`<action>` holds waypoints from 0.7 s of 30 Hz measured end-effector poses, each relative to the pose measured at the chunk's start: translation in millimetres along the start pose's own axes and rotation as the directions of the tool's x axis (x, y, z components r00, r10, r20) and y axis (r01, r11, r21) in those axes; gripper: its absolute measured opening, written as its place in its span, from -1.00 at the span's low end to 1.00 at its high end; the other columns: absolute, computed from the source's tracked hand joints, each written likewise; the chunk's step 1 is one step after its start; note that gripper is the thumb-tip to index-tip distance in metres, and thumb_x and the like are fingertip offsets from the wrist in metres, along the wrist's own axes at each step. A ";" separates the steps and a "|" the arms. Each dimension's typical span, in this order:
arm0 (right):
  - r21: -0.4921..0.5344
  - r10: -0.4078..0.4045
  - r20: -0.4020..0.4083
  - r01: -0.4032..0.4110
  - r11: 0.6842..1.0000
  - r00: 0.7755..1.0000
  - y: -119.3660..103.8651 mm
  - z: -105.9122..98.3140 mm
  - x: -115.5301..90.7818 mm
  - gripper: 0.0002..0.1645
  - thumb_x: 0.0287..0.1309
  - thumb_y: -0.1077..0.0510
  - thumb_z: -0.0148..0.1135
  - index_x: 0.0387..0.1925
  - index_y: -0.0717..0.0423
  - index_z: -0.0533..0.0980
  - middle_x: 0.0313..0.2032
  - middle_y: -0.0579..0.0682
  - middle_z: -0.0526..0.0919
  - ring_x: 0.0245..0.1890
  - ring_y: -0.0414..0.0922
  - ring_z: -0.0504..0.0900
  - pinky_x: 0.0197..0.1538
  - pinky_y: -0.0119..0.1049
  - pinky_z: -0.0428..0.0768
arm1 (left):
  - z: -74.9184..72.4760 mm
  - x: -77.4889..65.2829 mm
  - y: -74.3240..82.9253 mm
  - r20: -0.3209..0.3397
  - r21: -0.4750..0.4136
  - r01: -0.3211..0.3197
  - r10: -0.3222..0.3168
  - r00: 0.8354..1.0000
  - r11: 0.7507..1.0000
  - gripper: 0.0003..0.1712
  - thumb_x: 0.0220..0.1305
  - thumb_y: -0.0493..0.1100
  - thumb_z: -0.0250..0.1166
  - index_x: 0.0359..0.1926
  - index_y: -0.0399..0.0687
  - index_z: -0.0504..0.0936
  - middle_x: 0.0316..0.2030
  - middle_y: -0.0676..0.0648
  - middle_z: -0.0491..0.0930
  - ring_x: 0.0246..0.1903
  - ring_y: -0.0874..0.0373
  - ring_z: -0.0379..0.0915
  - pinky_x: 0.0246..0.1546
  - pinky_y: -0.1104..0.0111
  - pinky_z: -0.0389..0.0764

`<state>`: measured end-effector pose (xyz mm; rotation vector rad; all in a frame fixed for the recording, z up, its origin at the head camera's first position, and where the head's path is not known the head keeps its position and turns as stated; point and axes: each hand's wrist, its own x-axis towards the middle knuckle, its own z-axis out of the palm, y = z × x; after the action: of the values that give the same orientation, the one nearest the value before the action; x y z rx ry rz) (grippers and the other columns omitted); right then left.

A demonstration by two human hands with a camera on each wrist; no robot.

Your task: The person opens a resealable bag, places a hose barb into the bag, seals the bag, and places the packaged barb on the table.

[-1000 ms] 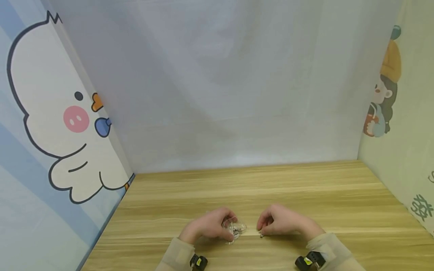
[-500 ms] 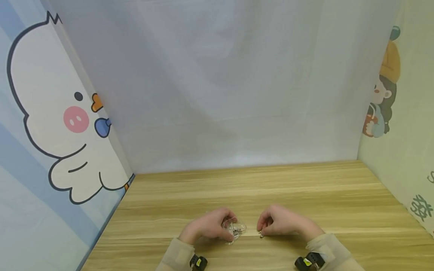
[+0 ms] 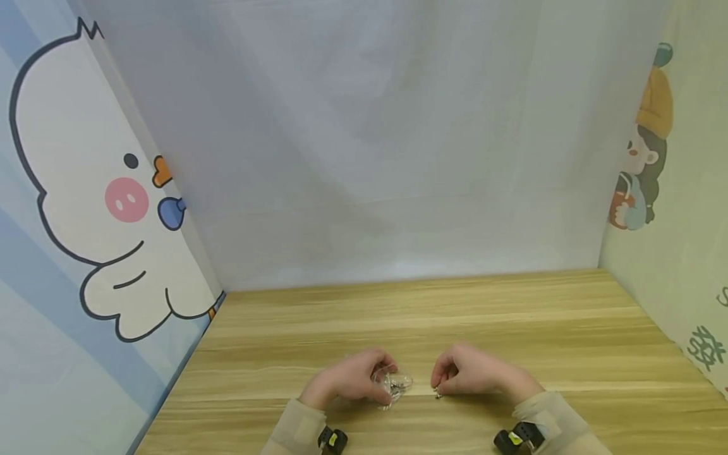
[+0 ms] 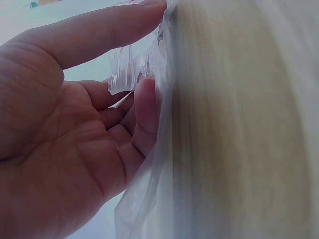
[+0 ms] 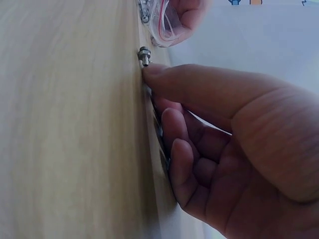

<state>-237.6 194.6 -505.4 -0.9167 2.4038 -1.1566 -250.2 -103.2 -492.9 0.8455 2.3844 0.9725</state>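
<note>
My left hand [image 3: 355, 378] holds a clear plastic zip bag [image 3: 402, 383] low over the table, thumb in front and fingers curled behind it. Small metal parts show inside the bag. Its red zip line is visible in the right wrist view, where the bag [image 5: 164, 24] is at the top. A little to the right, my right hand [image 3: 469, 371] pinches a small silvery metal fitting [image 5: 144, 56] at the tip of the thumb, right at the tabletop. Its other fingers are curled in. The bag [image 4: 122, 69] hides part of the left fingertips in the left wrist view.
Both hands rest near the front of a wood-grain table [image 3: 398, 316]. A pale grey curtain [image 3: 398, 158] closes the back. Printed cloth walls stand at the left, with a white cartoon duck [image 3: 79, 158], and at the right.
</note>
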 end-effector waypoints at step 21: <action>0.008 -0.001 0.005 0.001 1.000 1.000 2.2 -0.7 -0.7 -0.84 0.15 0.32 0.46 -0.35 -0.03 0.75 -0.45 -0.27 0.71 -0.43 -0.33 0.62 -0.30 -0.39 0.63 | -1.2 -2.2 2.6 0.001 -0.013 0.002 -0.002 1.000 1.000 -0.43 0.03 -0.26 0.65 0.08 -0.13 0.63 -0.10 0.08 0.58 -0.11 0.24 0.48 0.02 0.34 0.55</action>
<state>-238.3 196.4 -506.7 -0.9172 2.3935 -1.1615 -248.3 -103.7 -489.8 0.8380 2.3747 0.9852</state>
